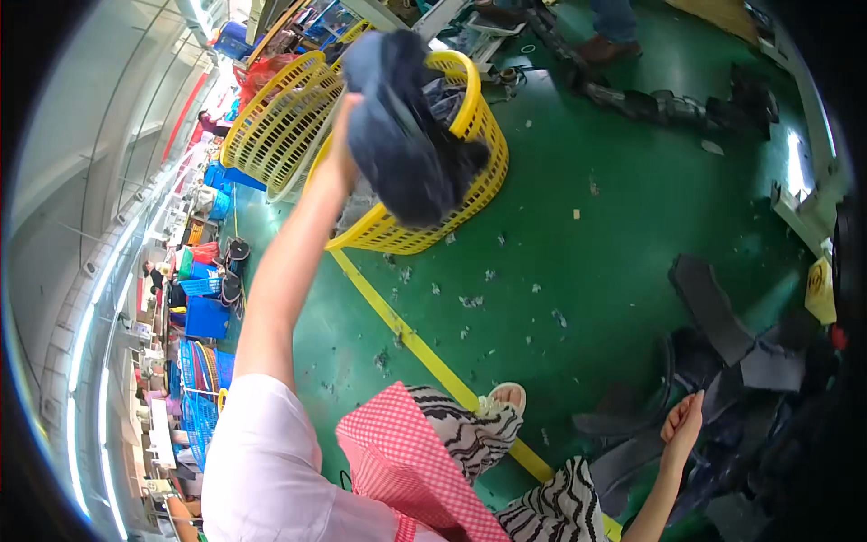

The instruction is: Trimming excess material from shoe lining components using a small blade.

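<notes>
My left hand (343,131) reaches far forward and is closed on a dark blue, bunched piece of cloth (393,117), its lower part smeared by motion. This cloth hangs over a yellow plastic laundry-style basket (492,172) with slotted sides, which has more dark cloth inside. Low on the right, my right hand (682,429) is curled shut beside a heap of dark grey and black fabric pieces (772,366). Whatever its fingers may pinch is hidden.
A second yellow basket (271,117) leans left of the first. Scraps (470,302) litter the green floor around a yellow line (388,316). Dark padded parts (668,104) lie at the far right, near another person's shoe (607,49). Blue crates (208,316) line the left.
</notes>
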Demonstrator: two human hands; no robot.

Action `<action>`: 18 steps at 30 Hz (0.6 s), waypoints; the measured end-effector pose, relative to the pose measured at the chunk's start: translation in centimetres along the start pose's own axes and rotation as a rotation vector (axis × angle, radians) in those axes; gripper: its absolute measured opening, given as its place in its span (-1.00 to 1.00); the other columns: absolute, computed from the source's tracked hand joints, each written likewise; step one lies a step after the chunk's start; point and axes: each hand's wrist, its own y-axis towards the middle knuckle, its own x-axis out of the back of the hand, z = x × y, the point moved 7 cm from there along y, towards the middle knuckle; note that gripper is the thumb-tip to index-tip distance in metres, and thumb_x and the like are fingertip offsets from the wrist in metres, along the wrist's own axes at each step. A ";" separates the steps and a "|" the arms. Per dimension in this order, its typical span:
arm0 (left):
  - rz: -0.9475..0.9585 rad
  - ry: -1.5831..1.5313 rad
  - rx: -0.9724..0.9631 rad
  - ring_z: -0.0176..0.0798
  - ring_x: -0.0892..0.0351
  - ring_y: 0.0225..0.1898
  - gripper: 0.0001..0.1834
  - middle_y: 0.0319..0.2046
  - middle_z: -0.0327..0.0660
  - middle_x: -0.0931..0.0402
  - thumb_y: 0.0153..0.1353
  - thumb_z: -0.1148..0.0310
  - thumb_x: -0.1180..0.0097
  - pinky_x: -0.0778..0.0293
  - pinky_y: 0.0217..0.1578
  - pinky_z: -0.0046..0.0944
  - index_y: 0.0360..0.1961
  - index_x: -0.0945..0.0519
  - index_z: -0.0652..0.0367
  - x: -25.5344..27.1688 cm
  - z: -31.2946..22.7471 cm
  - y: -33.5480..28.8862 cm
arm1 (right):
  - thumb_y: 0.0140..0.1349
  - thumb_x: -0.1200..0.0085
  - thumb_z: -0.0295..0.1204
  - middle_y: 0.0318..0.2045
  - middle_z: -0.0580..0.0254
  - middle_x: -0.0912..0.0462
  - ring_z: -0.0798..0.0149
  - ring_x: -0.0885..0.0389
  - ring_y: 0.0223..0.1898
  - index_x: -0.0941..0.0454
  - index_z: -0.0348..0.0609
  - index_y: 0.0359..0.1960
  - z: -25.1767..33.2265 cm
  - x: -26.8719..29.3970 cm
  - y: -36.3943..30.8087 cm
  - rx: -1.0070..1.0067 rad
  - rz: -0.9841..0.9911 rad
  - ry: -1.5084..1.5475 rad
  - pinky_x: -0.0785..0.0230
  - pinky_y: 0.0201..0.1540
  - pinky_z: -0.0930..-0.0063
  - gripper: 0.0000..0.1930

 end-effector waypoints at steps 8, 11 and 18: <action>-0.703 0.905 -0.325 -0.04 -0.10 0.30 0.05 0.33 0.04 0.02 -0.03 0.18 -0.23 -0.07 0.27 -0.06 0.38 0.16 0.11 30.1 5.6 21.6 | 0.35 0.13 -0.17 -0.65 0.55 -0.28 0.64 -0.14 -0.74 -0.39 0.02 -0.40 0.8 -1.7 4.9 0.160 0.004 -0.157 0.08 -0.73 0.74 -0.77; -0.717 1.530 -0.461 0.00 -0.12 0.30 -0.19 0.27 0.02 -0.16 0.03 0.23 -0.07 0.01 0.29 -0.08 0.34 -0.07 -0.01 36.4 2.8 26.8 | 0.24 -0.06 -0.40 -0.47 0.35 -0.51 0.57 -0.29 -0.67 -0.40 -0.27 -0.16 4.9 -6.9 7.0 0.375 -0.068 -0.392 -0.11 -0.66 0.64 -0.77; -0.494 1.992 -0.720 0.20 -0.38 0.05 -0.55 -0.03 0.18 -0.44 0.25 0.01 0.11 -0.33 0.04 0.00 0.15 -0.41 -0.21 29.8 -4.5 27.9 | 0.00 -0.05 -0.46 -0.03 -0.11 -0.38 -0.18 -0.50 -0.11 -0.32 -0.21 -0.14 9.7 -3.3 19.3 0.651 -0.380 -1.359 -0.38 -0.11 0.03 -0.66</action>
